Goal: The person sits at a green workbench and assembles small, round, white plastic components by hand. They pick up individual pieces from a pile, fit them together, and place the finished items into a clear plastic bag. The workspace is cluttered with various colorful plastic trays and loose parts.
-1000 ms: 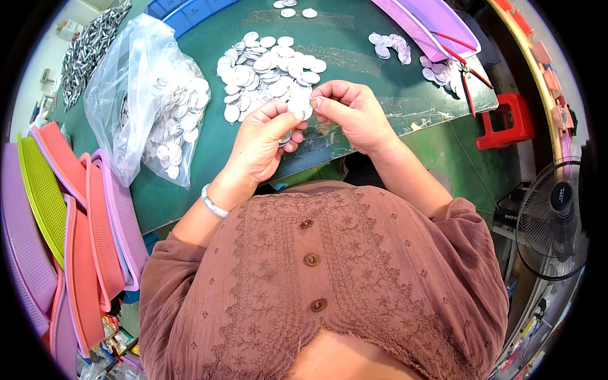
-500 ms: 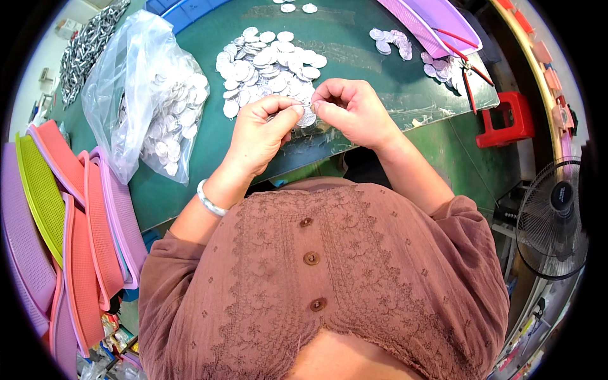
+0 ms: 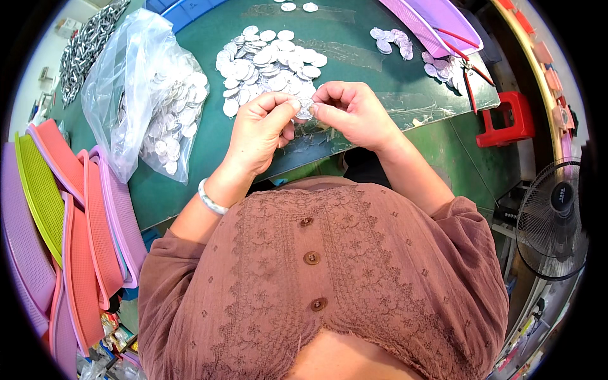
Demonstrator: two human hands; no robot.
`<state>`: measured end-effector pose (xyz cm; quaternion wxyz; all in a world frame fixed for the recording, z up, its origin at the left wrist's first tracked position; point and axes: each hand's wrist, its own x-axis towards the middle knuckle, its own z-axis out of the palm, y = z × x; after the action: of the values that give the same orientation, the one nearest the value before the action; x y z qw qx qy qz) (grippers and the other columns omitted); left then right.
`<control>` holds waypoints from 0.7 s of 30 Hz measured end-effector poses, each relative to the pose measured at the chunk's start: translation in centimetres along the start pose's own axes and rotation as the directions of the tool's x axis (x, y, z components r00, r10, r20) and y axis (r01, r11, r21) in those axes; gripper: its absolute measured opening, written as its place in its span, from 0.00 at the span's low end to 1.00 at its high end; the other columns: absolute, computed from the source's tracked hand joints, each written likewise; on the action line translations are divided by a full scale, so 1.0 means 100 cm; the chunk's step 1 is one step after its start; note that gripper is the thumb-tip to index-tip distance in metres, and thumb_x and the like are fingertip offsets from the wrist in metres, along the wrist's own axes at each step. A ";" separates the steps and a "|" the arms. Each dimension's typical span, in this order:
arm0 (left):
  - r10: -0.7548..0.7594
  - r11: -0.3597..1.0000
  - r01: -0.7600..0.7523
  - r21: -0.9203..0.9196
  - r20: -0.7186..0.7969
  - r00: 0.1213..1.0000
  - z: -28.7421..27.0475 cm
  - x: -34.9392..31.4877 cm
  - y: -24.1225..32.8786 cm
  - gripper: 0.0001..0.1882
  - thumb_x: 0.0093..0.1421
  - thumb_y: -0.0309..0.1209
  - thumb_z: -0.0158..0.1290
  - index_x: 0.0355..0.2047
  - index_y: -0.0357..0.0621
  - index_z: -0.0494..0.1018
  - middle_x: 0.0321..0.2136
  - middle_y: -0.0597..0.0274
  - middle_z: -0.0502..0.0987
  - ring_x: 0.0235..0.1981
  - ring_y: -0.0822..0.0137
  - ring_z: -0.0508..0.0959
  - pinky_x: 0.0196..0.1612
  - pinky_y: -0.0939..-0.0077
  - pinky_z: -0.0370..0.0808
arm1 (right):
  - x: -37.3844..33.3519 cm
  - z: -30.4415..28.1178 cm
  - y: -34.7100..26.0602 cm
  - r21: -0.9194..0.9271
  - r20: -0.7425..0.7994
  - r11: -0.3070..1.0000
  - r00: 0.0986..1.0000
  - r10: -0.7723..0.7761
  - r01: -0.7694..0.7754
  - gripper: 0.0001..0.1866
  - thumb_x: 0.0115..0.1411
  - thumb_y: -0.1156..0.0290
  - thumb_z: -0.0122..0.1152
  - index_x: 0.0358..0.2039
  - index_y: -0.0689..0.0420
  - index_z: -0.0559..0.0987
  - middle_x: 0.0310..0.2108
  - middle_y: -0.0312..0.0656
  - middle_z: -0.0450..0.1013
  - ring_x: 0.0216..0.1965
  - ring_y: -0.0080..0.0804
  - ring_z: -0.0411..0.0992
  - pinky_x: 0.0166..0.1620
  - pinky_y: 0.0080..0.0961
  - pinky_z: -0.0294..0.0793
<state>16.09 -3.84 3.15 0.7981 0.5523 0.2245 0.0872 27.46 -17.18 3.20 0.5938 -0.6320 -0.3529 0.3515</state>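
Observation:
Between my two hands, just above the table's near edge, is a small round silver medallion (image 3: pixel 304 109). My left hand (image 3: pixel 265 126) pinches its left side with thumb and forefinger. At its right side my right hand (image 3: pixel 350 113) grips it in the same way, thumb below and fingers curled. A heap of similar silver discs (image 3: pixel 269 63) lies on the green table right behind my hands. To the left, a clear plastic bag (image 3: pixel 123 82) stands slumped with many more discs (image 3: pixel 171 120) inside.
Stacked purple, coral and green plastic baskets (image 3: pixel 101 240) stand at the left. A pink basket (image 3: pixel 437 25), red-handled pliers (image 3: pixel 467 66) and small disc piles (image 3: pixel 391 42) are at the far right. A red stool (image 3: pixel 505 120) and black fan (image 3: pixel 557 218) stand beyond the table (image 3: pixel 345 57).
My fingertips have shifted on the medallion, and more of its face now shows between them. My left hand has tilted slightly; the heap and bag look the same.

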 end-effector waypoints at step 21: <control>-0.105 0.980 0.113 -0.161 0.062 0.993 -0.003 0.000 -0.003 0.05 0.52 0.23 0.47 0.29 0.34 0.70 0.18 0.59 0.72 0.14 0.73 0.70 0.16 0.84 0.66 | 0.000 -0.001 -0.001 0.122 0.065 0.978 0.985 0.163 -0.170 0.05 0.51 0.71 0.55 0.25 0.60 0.74 0.18 0.29 0.67 0.19 0.14 0.61 0.23 0.11 0.60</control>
<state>15.87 -3.66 2.81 0.8501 0.4737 0.2253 0.0468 27.55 -17.19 3.29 0.5915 -0.6104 -0.2917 0.4387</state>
